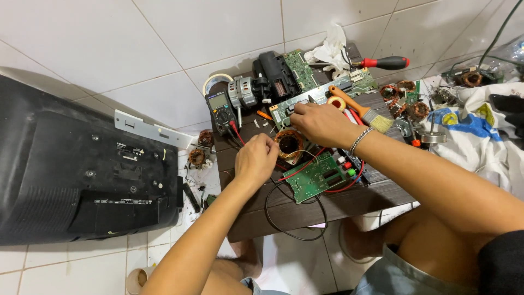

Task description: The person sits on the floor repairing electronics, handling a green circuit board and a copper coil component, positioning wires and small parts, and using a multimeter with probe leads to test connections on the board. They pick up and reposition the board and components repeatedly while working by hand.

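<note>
Crowding the small dark wooden surface [349,205], boards, a multimeter [220,111] and a paintbrush [361,111] leave bare room only near its front edge | left hand [255,160] grip pinched shut on a red probe lead [238,135] just beside a copper coil [289,144] | right hand [323,123] grip closed on a probe, pressing the long circuit board [305,98] beyond the coil.

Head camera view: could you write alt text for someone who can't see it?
A person's left hand and right hand work over circuit boards on a small dark wooden table cluttered with a multimeter, paintbrush and screwdriver. A black television back lies on the tiled floor.
</note>
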